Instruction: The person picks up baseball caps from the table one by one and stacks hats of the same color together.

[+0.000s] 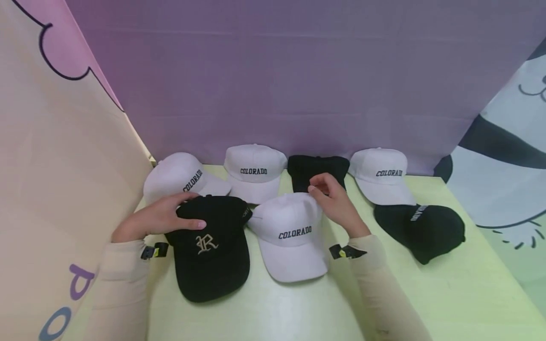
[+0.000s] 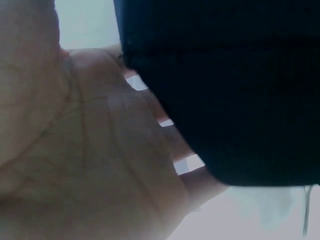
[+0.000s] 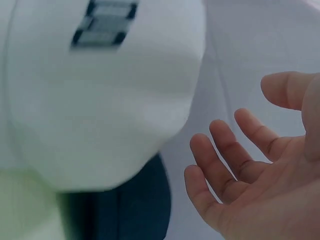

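Green table (image 1: 448, 293): left hand (image 1: 159, 219) rests on black cap (image 1: 211, 246).

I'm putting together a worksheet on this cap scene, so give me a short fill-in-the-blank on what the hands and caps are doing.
1. The left hand rests on the black cap embroidered with the letter ____.
2. The white cap beside the right hand reads ____.
3. Counting every cap on the green table, ____ are white.
4. The right hand's fingers are ____, holding nothing.

Missing words: R; COLORADO; four; open
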`<state>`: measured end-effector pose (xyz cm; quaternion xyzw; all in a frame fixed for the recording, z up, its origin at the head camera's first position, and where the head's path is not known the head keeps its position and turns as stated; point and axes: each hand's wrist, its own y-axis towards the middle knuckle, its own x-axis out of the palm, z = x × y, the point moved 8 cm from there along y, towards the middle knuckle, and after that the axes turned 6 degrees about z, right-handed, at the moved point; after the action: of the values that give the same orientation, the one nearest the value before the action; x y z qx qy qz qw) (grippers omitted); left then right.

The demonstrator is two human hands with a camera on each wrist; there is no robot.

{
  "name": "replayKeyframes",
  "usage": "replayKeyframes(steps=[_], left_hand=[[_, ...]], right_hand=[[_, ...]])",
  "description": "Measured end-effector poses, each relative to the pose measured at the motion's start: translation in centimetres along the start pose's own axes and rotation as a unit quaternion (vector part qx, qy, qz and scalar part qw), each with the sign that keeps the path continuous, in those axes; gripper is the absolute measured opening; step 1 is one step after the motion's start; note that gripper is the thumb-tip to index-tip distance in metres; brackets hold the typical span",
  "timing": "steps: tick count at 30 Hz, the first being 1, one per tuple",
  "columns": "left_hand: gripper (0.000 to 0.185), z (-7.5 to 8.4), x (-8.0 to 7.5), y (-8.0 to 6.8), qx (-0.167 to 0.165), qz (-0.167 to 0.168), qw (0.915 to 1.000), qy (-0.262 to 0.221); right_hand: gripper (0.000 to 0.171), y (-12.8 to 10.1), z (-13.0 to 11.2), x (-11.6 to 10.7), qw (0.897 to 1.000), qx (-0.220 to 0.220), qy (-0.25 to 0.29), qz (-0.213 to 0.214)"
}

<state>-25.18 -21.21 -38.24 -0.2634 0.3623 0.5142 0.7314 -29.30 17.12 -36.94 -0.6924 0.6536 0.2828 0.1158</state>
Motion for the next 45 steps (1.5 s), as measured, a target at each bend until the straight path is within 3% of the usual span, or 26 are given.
replayKeyframes(steps=[14, 21, 28, 37, 45], left_hand=[[0.086, 1.0, 0.9, 0.6, 0.019, 0.003, 0.9998, -0.011], [0.097, 1.3, 1.6, 0.9, 0.014, -0.012, 0.9998, -0.003], [0.1, 1.3, 1.7, 1.0, 0.009, -0.02, 0.9998, -0.005], [0.098, 1.2, 1.7, 1.0, 0.014, -0.018, 0.9997, -0.003], [0.098, 1.2, 1.8, 1.1, 0.011, -0.02, 0.9997, -0.009]], right_hand=[[0.036, 1.2, 5.9, -2.6, 0.997, 0.066, -0.039, 0.027], [0.04, 0.8, 9.1, -4.1, 0.988, 0.133, -0.078, 0.008], [0.045, 1.1, 10.2, -4.2, 0.985, 0.109, -0.136, -0.02], [0.067, 1.1, 11.9, -3.0, 0.974, 0.096, -0.194, -0.067], [0.075, 1.0, 12.4, -2.7, 0.971, 0.083, -0.223, -0.037]])
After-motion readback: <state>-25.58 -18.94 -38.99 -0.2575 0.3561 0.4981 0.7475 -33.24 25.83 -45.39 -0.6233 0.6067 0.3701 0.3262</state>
